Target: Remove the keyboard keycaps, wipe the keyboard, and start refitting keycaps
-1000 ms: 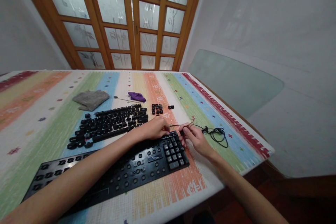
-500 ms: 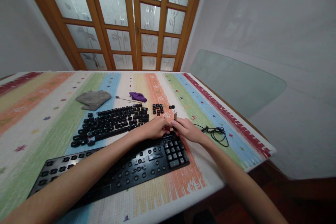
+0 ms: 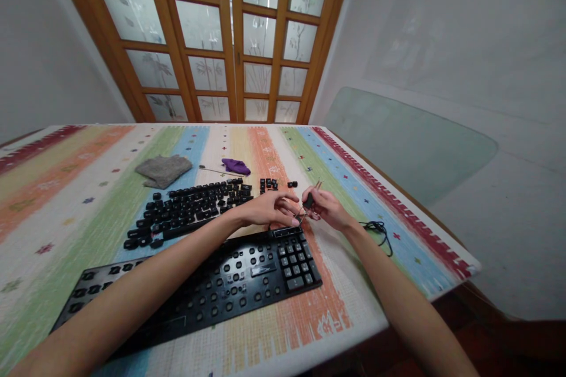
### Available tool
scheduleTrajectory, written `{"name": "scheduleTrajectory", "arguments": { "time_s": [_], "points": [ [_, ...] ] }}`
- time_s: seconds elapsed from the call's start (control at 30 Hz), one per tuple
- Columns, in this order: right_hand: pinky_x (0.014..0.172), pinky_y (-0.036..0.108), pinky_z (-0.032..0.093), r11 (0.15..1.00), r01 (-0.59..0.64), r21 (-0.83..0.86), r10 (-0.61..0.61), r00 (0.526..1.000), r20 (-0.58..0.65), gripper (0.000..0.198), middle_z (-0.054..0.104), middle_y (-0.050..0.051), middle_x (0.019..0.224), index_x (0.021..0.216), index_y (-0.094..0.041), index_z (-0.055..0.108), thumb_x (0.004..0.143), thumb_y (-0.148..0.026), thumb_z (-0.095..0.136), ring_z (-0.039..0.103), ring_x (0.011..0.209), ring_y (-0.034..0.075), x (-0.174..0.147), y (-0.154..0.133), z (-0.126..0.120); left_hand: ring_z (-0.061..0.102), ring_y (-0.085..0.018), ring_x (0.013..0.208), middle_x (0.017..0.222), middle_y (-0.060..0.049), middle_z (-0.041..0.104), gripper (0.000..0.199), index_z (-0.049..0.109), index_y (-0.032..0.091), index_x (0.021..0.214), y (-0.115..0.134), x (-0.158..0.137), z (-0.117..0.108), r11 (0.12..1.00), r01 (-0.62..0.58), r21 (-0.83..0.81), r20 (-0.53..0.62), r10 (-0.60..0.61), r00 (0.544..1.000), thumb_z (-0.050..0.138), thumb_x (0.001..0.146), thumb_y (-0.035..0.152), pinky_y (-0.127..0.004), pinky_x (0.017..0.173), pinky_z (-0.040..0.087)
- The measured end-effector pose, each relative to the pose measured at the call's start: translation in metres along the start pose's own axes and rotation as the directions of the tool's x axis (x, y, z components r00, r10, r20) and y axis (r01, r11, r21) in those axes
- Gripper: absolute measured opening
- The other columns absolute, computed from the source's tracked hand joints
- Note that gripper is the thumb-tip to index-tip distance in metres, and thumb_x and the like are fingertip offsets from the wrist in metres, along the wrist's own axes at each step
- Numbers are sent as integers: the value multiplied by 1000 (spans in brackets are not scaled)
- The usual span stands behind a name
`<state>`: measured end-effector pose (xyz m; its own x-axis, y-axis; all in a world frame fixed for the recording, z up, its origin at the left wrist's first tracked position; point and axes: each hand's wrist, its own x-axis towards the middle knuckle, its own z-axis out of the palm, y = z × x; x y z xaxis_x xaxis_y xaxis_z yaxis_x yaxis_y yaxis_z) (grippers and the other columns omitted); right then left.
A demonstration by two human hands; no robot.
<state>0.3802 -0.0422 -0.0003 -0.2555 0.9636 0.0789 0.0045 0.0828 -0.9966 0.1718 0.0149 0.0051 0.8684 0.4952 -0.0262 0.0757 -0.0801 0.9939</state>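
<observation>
The keyboard [image 3: 241,285] lies on the bench [image 3: 99,227] in the lower centre of the frame. Right of frame centre, the right hand [image 3: 326,207] grips a small dark-handled wire tool [image 3: 308,200]; the left hand [image 3: 272,208], just beside it, is loosely curled, its contents indeterminable. Loose keycaps [image 3: 194,207] lie left of centre.

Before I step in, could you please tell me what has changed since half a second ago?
The right hand has drawn away rightward from the left hand, a small dark item in its grip. The left hand's fingers have uncurled somewhat. The keyboard, loose keycaps and grey cloth lie as before.
</observation>
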Motion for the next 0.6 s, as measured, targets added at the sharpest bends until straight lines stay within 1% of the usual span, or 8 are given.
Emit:
{"name": "scheduleTrajectory", "arguments": {
  "time_s": [0.1,0.2,0.27,0.43,0.53,0.6],
  "points": [
    [40,22,31,999,32,43,-32,999,3,54,56,-2,60,85,-18,57,79,-71,62,46,42,9,-5,-1,-2,68,-18,84,90,-7,72,48,64,14,109,4,4,-2,996,54,-74,25,-52,998,83,65,18,-39,86,50],
    [41,22,30,996,70,56,-71,997,15,51,58,-2,63,88,-17,59,80,-68,63,47,43,9,-7,0,-4,67,-16,79,83,-3,71,38,68,14,98,6,6,-1,992,61,-109,18,-59,998,84,63,15,-40,86,50],
    [41,22,31,995,87,54,-87,996,11,51,58,-1,65,89,-17,59,81,-67,62,48,44,9,-8,1,-5,67,-16,80,85,-3,71,37,68,14,96,6,8,-1,986,56,-157,21,-53,998,84,62,14,-40,87,50],
    [42,23,32,993,92,74,-92,996,-8,52,60,1,69,91,-18,57,81,-69,61,49,47,10,-8,6,-6,67,-16,86,95,-7,71,41,67,13,99,0,13,3,943,54,-328,18,-51,999,84,62,11,-37,87,50],
    [42,23,32,993,97,64,-96,995,-18,53,61,1,68,90,-18,57,80,-70,61,47,46,10,-8,6,-7,66,-16,89,99,-9,70,42,67,13,100,-3,15,3,926,77,-371,27,-72,997,83,62,9,-33,83,50],
    [42,23,32,993,104,63,-103,994,-25,54,61,1,67,89,-18,58,79,-70,62,47,45,10,-8,5,-7,65,-16,92,101,-8,69,42,67,13,101,-3,14,3,915,74,-396,44,-62,997,82,62,8,-31,82,51]
  ]
}}
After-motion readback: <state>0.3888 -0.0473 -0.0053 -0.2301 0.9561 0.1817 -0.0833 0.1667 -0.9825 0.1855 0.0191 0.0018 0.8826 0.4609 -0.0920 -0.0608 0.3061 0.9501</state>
